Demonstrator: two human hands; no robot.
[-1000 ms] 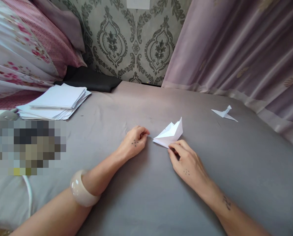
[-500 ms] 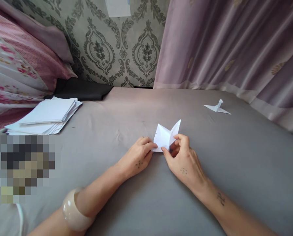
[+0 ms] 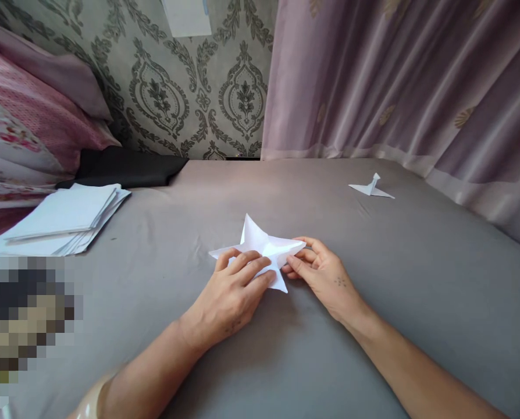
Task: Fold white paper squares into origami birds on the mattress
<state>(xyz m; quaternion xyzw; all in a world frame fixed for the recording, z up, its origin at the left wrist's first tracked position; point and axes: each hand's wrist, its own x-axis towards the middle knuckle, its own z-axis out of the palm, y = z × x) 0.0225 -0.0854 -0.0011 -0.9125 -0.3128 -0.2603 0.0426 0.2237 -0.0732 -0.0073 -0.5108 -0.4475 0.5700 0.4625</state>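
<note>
At seven o'clock a pixelated patch hides whatever lies at the frame's left edge. The left hand [image 3: 231,291] presses flat, fingers spread, on the white half-folded paper shape [image 3: 260,247], covering its near left part. The right hand [image 3: 325,273] pinches the paper's right flap at three o'clock. The shape lies mid-bed on the grey bedsheet [image 3: 373,326], one point standing up. Farther, at ten o'clock, sits a stack of white paper sheets [image 3: 59,218], cut off at the left; at one o'clock, a small white folded paper bird [image 3: 371,188].
</note>
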